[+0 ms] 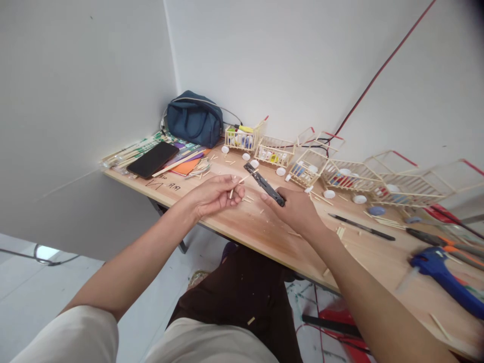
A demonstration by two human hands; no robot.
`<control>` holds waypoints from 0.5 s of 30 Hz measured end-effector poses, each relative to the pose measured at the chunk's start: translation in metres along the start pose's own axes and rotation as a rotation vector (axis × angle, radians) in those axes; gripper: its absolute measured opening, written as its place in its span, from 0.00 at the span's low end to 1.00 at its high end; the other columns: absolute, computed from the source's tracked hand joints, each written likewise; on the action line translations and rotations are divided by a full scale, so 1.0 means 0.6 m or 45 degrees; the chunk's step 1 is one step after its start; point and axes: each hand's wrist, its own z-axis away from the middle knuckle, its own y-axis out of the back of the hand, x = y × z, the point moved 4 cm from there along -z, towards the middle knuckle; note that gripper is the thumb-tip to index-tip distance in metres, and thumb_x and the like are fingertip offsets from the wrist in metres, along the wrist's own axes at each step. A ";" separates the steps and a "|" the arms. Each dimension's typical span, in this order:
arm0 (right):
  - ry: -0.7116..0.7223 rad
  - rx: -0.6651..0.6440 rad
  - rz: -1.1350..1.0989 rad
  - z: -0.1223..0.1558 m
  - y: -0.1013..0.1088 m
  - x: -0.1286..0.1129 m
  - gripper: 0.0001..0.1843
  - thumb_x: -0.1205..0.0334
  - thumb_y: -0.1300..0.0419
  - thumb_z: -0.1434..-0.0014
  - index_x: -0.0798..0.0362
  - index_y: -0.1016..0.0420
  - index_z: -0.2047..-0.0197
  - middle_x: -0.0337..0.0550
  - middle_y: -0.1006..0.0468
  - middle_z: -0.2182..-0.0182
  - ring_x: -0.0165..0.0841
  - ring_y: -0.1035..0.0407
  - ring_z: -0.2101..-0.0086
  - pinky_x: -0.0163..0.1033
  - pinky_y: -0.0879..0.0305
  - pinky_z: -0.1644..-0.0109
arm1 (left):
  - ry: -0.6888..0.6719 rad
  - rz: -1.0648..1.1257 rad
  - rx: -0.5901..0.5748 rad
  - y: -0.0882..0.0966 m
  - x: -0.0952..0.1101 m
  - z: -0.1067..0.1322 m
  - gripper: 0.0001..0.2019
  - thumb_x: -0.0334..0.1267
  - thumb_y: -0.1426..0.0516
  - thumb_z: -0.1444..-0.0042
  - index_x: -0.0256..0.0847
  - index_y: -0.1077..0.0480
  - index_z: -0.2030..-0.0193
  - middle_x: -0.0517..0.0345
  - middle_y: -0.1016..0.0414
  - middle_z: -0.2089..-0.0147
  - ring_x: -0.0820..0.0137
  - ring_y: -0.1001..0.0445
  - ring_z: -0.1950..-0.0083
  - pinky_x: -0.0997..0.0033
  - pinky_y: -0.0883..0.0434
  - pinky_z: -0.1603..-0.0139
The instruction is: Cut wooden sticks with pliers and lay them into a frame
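Note:
Above the wooden table, my left hand (215, 195) pinches a thin wooden stick (246, 177) between thumb and fingers. A second short stick piece shows at the fingertips. My right hand (298, 209) is closed around the handles of black pliers (267, 186). The jaws point up and left, at the far end of the stick; whether they touch it I cannot tell. Beyond both hands stand several small model shopping carts made of sticks, such as the leftmost cart (242, 140), with white round wheels and red handles.
A blue bag (194, 118) and a black phone (153, 159) lie at the back left, beside packs of sticks. On the right are a pen (362, 227), orange-black pliers (446, 242) and a blue glue gun (446, 277). Stick offcuts litter the tabletop (242, 222).

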 end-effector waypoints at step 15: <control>-0.073 -0.217 -0.002 0.016 0.012 -0.010 0.32 0.30 0.56 0.43 0.51 0.34 0.72 0.47 0.25 0.75 0.36 0.34 0.75 0.36 0.47 0.71 | -0.480 -0.695 0.286 -0.006 -0.002 0.004 0.13 0.43 0.40 0.46 0.34 0.31 0.73 0.60 0.31 0.79 0.81 0.44 0.82 0.78 0.46 0.80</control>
